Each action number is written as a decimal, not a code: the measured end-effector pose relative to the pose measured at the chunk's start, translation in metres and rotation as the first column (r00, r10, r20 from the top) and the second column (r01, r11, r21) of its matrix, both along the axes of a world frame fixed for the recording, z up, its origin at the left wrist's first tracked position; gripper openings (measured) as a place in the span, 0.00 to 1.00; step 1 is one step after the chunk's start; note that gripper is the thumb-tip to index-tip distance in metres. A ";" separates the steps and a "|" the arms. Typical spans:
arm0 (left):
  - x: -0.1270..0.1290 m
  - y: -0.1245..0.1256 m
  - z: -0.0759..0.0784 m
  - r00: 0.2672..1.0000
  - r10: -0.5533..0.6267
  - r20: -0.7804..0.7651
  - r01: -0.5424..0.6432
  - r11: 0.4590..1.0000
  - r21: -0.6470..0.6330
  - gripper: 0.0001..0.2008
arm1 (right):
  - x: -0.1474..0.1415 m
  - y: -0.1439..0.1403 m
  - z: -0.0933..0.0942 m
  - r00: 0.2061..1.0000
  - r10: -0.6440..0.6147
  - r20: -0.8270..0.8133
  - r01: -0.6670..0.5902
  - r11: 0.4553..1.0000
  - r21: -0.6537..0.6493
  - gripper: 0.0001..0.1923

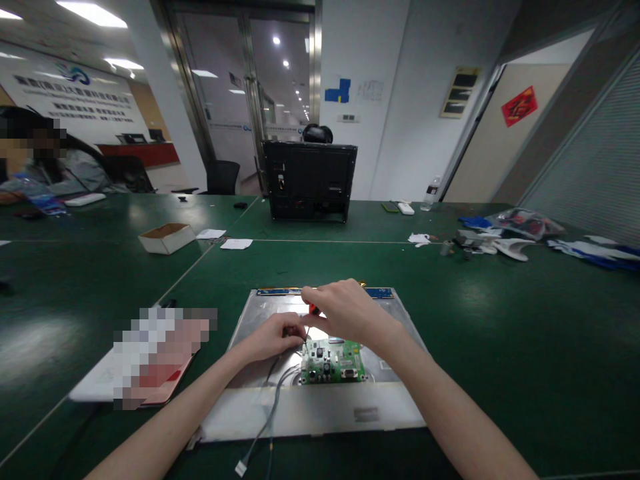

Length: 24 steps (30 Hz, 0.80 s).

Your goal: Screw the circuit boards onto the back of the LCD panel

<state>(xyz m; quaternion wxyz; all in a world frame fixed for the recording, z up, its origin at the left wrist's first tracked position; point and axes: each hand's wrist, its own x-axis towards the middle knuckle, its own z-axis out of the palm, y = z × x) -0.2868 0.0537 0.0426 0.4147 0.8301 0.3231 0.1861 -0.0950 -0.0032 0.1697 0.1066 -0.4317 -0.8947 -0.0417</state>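
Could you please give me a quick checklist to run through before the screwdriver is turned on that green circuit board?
1. Screwdriver gripped by right hand: ok.
2. Left hand steadying at the corner of the circuit board: ok.
3. Tip seated in a screw: cannot tell, fingers hide it.
4. Metal panel lying flat on the green table: ok.
5. Loose grey cable clear of the tool: ok, it trails toward the table edge.

I have one view only, from the head: it looks forward and down across the green table (500, 320) from its near edge, close over the metal panel (320, 400), the far edge and room beyond.
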 end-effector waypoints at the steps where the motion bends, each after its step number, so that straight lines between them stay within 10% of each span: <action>1: 0.000 0.000 0.000 1.000 0.000 -0.002 0.000 1.000 0.007 0.07 | 0.001 -0.001 0.001 1.000 0.017 -0.012 -0.018 1.000 -0.006 0.07; 24: -0.001 0.002 -0.004 1.000 -0.018 0.010 0.018 0.999 0.029 0.03 | 0.001 -0.007 0.004 0.995 0.080 -0.051 -0.083 0.995 -0.061 0.11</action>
